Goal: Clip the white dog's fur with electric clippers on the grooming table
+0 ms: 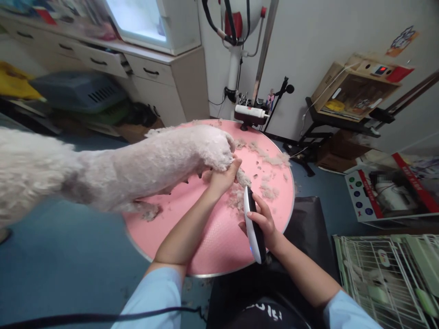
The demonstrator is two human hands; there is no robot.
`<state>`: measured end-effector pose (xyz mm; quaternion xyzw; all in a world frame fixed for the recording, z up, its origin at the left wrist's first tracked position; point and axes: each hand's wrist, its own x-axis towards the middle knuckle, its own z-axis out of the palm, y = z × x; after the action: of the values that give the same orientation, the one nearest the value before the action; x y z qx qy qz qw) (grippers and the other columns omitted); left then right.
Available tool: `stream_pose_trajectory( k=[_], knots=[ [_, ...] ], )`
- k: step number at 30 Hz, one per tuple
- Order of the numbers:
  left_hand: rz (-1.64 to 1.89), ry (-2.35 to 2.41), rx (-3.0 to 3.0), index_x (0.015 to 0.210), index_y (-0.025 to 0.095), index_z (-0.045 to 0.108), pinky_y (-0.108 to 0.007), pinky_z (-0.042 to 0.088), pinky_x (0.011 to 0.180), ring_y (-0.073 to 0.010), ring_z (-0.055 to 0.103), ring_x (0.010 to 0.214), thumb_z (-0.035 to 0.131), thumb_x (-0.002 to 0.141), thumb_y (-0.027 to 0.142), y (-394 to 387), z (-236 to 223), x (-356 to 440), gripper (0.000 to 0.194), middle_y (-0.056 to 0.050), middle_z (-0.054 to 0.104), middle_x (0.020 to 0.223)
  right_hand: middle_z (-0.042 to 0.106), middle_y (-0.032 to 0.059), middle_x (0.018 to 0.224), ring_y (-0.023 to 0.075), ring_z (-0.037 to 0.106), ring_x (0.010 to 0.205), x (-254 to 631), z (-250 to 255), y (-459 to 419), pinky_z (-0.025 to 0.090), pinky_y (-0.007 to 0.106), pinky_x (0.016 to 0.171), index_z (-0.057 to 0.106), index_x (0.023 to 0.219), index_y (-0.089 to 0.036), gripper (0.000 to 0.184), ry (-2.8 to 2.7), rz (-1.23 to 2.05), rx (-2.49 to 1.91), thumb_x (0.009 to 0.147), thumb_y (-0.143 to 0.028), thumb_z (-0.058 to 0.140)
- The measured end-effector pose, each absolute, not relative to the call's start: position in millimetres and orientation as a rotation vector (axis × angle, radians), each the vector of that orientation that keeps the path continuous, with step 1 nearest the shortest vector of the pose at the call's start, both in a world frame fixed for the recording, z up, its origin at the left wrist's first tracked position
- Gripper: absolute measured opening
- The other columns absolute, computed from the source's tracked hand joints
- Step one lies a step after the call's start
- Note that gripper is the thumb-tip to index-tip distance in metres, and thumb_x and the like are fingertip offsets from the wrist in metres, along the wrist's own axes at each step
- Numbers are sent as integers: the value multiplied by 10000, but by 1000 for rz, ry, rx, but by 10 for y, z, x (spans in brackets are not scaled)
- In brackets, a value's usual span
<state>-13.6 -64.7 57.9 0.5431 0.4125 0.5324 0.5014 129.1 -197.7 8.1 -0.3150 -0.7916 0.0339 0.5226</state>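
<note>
A white dog (154,160) with a closely clipped body and fluffy head end stands over the round pink table (212,242), its rear towards the right. My left hand (224,178) is closed around one of its hind legs. The lower part of that leg (243,177) sticks out past my fingers, still furry. In my right hand (264,219) is a black and white hair clipper (253,235), its head at the end of this leg. Whether the blade touches the fur I cannot tell. Clumps of cut hair (269,156) lie on the tabletop.
A holder with a white bottle (249,111) and scissors is at the table's far edge. Behind it rises a dryer on a stand (235,64). A wooden cabinet (360,87) and a wire cage (384,274) with an animal are on the right. Drawers (151,71) line the left.
</note>
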Motion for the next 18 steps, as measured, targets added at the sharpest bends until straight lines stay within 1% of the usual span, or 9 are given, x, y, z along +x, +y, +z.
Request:
stream_pose_trajectory(
  k=[3, 5, 7, 9, 11, 13, 15, 17, 18],
  knots=[
    [1289, 1027, 1300, 913, 192, 556, -224, 396, 403, -98, 491, 383, 661, 790, 666, -641, 566, -130, 501, 52, 569, 535, 300, 162, 1624, 210, 723, 1019, 1303, 127, -1987, 644, 326, 747, 452, 1406, -293, 602, -1937, 85, -752, 875, -125, 680],
    [1284, 1019, 1312, 899, 190, 556, -223, 392, 407, -96, 491, 387, 644, 809, 653, -646, 578, -128, 480, 48, 576, 539, 295, 159, 1628, 206, 722, 1033, 1312, 151, -1988, 641, 330, 785, 456, 1410, -291, 601, -1945, 106, -758, 878, -113, 671],
    [1270, 991, 1330, 882, 189, 553, -221, 394, 415, -92, 486, 392, 632, 819, 641, -661, 612, -138, 464, 44, 580, 542, 281, 162, 1635, 228, 695, 1128, 1327, 179, -1979, 629, 348, 857, 460, 1416, -282, 618, -1941, 146, -771, 868, -96, 678],
    [1194, 946, 1344, 910, 185, 562, -216, 416, 438, -96, 517, 428, 637, 819, 620, -686, 660, -167, 451, 33, 611, 579, 298, 159, 1631, 267, 620, 1269, 1350, 214, -1960, 594, 391, 958, 473, 1412, -282, 629, -1952, 241, -797, 854, -111, 709],
    [1047, 891, 1361, 973, 181, 583, -222, 470, 498, -119, 599, 529, 648, 815, 593, -712, 703, -223, 446, 10, 664, 666, 362, 150, 1605, 304, 513, 1382, 1379, 251, -1944, 525, 464, 1063, 486, 1404, -287, 634, -1945, 378, -820, 840, -180, 755],
    [912, 853, 1403, 1015, 178, 608, -251, 530, 603, -151, 665, 670, 649, 819, 562, -728, 722, -301, 433, -12, 697, 756, 448, 138, 1557, 319, 497, 1393, 1403, 281, -1951, 514, 491, 1075, 509, 1382, -294, 629, -1866, 535, -810, 822, -287, 794],
    [822, 822, 1470, 1028, 175, 632, -297, 557, 737, -176, 689, 795, 642, 836, 522, -724, 712, -392, 397, -29, 715, 825, 533, 126, 1493, 304, 635, 1252, 1421, 297, -1995, 609, 445, 945, 542, 1331, -312, 596, -1692, 716, -780, 803, -406, 802],
    [759, 778, 1526, 1061, 180, 648, -337, 544, 853, -192, 690, 891, 641, 853, 474, -704, 684, -476, 360, -45, 731, 889, 617, 120, 1405, 253, 763, 958, 1436, 295, -2070, 665, 382, 744, 569, 1257, -318, 548, -1454, 877, -774, 789, -506, 782],
    [729, 750, 1539, 1094, 186, 648, -350, 532, 892, -197, 687, 927, 650, 856, 447, -691, 669, -509, 353, -51, 735, 919, 652, 120, 1358, 223, 773, 825, 1443, 288, -2112, 666, 369, 681, 567, 1230, -313, 528, -1334, 928, -789, 793, -533, 766]
  ],
)
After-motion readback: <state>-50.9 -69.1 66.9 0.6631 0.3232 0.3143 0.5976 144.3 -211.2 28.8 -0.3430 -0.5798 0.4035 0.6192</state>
